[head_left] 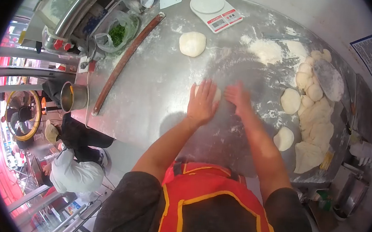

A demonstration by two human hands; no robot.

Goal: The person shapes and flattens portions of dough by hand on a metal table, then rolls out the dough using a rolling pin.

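Note:
My left hand point(203, 103) lies flat on a small round of dough point(217, 96), its fingers stretched out and covering most of it. Just to the right, my right hand point(238, 97) is smeared by motion, so its fingers are hard to make out; it appears apart from the dough. Farther back on the steel table point(144, 90) sits a dough ball point(192, 44). To the right lie two more rounds, an upper dough piece point(290, 101) and a lower dough piece point(284, 138).
A large dough mass point(315, 127) and a scraper-like plate point(328, 80) lie at the right. White flour point(267, 51) is scattered near a kitchen scale point(215, 12). A long wooden stick point(128, 64) and a bag of chopped greens point(117, 35) are left. Another person point(77, 173) is beyond the table.

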